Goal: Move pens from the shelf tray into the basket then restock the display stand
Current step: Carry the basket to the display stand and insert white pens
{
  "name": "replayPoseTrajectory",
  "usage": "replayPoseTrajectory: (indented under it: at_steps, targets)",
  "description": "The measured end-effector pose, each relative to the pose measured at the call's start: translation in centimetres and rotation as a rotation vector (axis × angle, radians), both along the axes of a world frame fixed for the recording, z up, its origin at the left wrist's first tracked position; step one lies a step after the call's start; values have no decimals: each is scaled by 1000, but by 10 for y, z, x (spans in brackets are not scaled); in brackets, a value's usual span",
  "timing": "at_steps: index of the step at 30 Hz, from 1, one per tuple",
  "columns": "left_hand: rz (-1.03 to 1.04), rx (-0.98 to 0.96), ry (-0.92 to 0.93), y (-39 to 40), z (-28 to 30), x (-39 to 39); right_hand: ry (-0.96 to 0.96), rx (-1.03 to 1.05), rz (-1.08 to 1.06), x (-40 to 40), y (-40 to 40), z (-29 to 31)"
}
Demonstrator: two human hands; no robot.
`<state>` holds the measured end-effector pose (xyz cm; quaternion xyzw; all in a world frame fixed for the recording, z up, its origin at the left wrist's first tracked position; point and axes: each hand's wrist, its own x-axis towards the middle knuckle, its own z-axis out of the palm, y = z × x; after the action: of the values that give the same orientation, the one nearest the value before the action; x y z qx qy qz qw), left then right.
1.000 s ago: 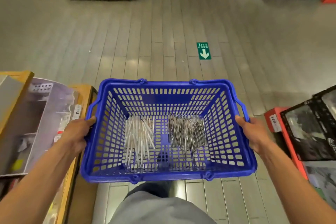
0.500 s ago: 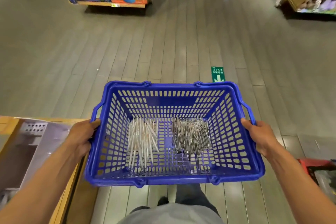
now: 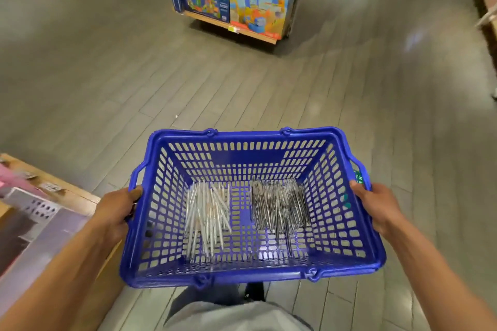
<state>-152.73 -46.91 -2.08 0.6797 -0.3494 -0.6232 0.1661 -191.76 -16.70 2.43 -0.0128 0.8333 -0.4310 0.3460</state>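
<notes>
I carry a blue plastic basket point(image 3: 242, 140) in front of me, above a grey plank floor. My left hand point(image 3: 115, 209) grips its left rim, and my right hand point(image 3: 376, 207) grips its right rim. On the basket's bottom lie two piles of pens: white pens point(image 3: 207, 215) on the left and dark pens point(image 3: 279, 204) on the right. No display stand for pens is in view.
A wooden shelf point(image 3: 67, 191) with boxed goods sits low at my left. Ahead stands a shelf unit with colourful toy boxes point(image 3: 231, 2). More shelving edges the far right point(image 3: 484, 8). Open floor lies between.
I have walked forward and turned; the toy shelf unit has come closer and moved to the centre. The green floor arrow now shows through the basket's right side. Both hands keep their grip.
</notes>
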Motion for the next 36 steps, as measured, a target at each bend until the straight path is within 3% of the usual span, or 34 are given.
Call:
replayPoseTrajectory:
  at_steps: [6,16,36]
  targets:
    - [174,-12,-39,-86,-12,-22,3,22,163,-64,-155,-1]
    - [415,-2,-46,-262,-10,-35,26,49,342,-105,-420,-7]
    - [951,-67,50,-563,2,13,-38,-33,827,-73,-961,-30]
